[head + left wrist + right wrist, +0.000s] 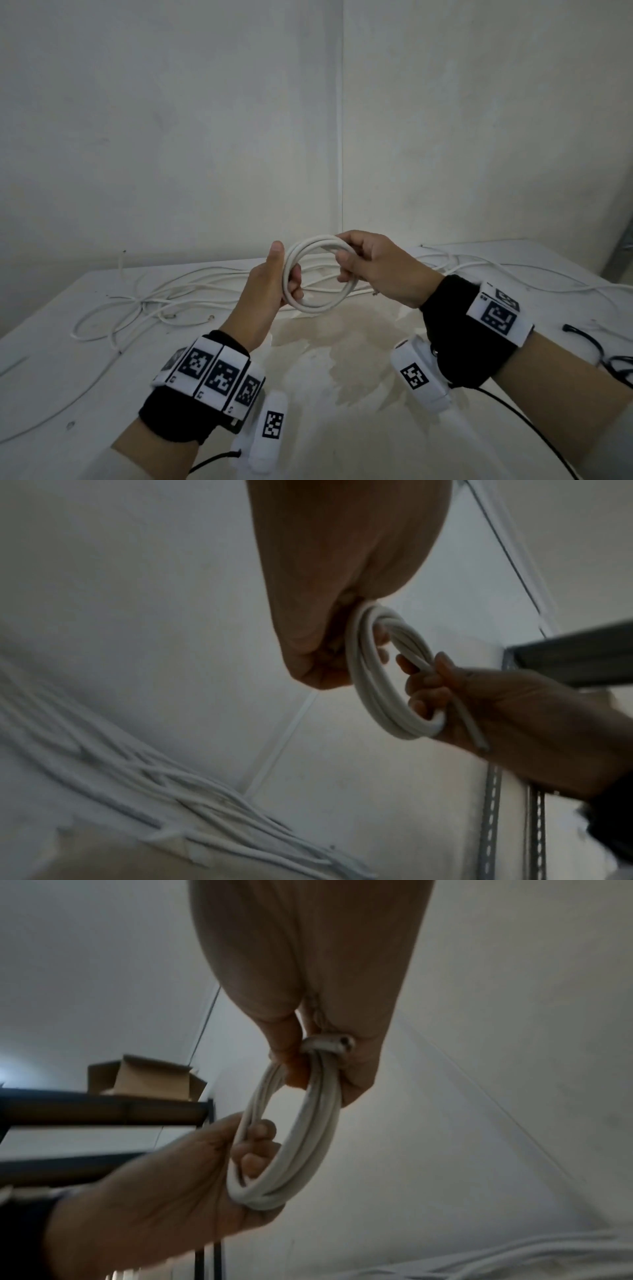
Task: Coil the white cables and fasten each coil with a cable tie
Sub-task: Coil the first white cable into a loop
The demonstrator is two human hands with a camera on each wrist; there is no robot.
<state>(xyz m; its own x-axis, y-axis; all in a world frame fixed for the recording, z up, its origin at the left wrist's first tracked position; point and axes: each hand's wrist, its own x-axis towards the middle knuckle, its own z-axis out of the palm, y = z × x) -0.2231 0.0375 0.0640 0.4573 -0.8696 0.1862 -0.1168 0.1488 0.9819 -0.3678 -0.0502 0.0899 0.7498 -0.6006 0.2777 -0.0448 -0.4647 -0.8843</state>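
A white table [342,411] is being used as the work surface beneath both hands, and many loose cables [154,298] are lying uncoiled on it just beyond and to either side of them, still to be wound. A small coil [320,274] of several turns is being held up between the hands: the left hand [270,284] is curled round its near-left side, the right hand [373,265] is gripping its top-right side, where the cut end [342,1042] is being pinched. No tie is being seen on it, so fastening is judged still pending.
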